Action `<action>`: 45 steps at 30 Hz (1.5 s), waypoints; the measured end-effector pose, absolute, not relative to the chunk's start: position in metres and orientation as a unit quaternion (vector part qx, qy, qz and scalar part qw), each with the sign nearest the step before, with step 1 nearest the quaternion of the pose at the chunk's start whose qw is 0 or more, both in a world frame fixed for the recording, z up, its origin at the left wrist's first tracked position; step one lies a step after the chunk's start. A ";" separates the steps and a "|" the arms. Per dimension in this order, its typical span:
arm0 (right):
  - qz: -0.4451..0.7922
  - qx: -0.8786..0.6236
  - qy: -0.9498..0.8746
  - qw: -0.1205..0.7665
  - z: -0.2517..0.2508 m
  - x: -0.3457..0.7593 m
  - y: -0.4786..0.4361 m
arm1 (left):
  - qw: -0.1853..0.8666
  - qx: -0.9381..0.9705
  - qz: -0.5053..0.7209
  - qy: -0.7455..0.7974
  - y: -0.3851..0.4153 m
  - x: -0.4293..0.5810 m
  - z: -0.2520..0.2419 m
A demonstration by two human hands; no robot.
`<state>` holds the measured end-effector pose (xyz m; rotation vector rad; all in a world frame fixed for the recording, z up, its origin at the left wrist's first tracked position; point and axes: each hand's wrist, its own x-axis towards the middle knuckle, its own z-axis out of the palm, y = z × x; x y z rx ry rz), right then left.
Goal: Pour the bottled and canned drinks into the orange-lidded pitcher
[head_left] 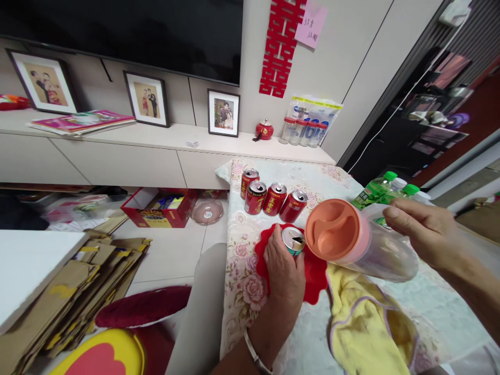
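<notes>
My left hand (pixel 284 271) wraps round an opened drink can (pixel 292 238), whose silver top faces up with a dark opening. The can is on a red scalloped mat (pixel 315 278). With my right hand (pixel 427 232) I grip the handle of a clear plastic pitcher (pixel 385 254). It is tilted on its side, its orange lid (pixel 332 229) turned toward the can, with the lid's edge close to the can's top. I cannot make out any stream of liquid between them. A yellow cloth (pixel 363 317) lies crumpled below the pitcher.
Several red drink cans (pixel 275 199) stand on the flowered tablecloth (pixel 244 271) beyond the mat. Bottles with green caps (pixel 377 190) are at the right. Glass jars with red lids (pixel 299 133) and picture frames line the shelf (pixel 164 136). Flattened cardboard (pixel 70 291) lies at the left.
</notes>
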<state>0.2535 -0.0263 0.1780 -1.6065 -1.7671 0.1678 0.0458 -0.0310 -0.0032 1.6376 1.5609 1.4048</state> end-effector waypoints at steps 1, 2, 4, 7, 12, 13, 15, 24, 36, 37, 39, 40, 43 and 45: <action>0.066 -0.625 -0.687 0.366 0.178 0.254 -0.026 | 0.236 0.597 0.513 0.570 -0.031 0.046 -0.003; 0.066 -0.626 -0.686 0.365 0.178 0.254 -0.026 | 0.236 0.597 0.513 0.570 -0.031 0.046 -0.004; 0.065 -0.625 -0.688 0.363 0.179 0.253 -0.026 | 0.236 0.597 0.514 0.569 -0.031 0.046 -0.004; 0.063 -0.625 -0.688 0.363 0.180 0.252 -0.026 | 0.235 0.598 0.513 0.569 -0.031 0.046 -0.003; 0.071 -0.629 -0.683 0.365 0.179 0.252 -0.026 | 0.240 0.598 0.508 0.572 -0.031 0.046 -0.001; 0.070 -0.628 -0.683 0.365 0.179 0.252 -0.026 | 0.241 0.598 0.507 0.572 -0.031 0.045 -0.001; 0.070 -0.627 -0.684 0.366 0.178 0.253 -0.026 | 0.243 0.596 0.507 0.573 -0.031 0.045 0.000; 0.066 -0.619 -0.693 0.364 0.180 0.252 -0.025 | 0.238 0.596 0.506 0.576 -0.031 0.046 -0.002; 0.071 -0.624 -0.688 0.363 0.179 0.252 -0.026 | 0.235 0.600 0.507 0.572 -0.030 0.045 -0.002; 0.071 -0.624 -0.688 0.364 0.179 0.252 -0.026 | 0.235 0.599 0.507 0.573 -0.030 0.045 -0.002; 0.069 -0.623 -0.689 0.365 0.180 0.252 -0.026 | 0.234 0.598 0.509 0.573 -0.030 0.046 -0.002; 0.068 -0.623 -0.689 0.365 0.181 0.251 -0.026 | 0.234 0.597 0.510 0.573 -0.030 0.046 -0.002; 0.064 -0.624 -0.691 0.360 0.183 0.250 -0.027 | 0.234 0.597 0.513 0.571 -0.030 0.046 -0.002; 0.062 -0.625 -0.691 0.357 0.183 0.249 -0.027 | 0.233 0.597 0.513 0.571 -0.030 0.046 -0.002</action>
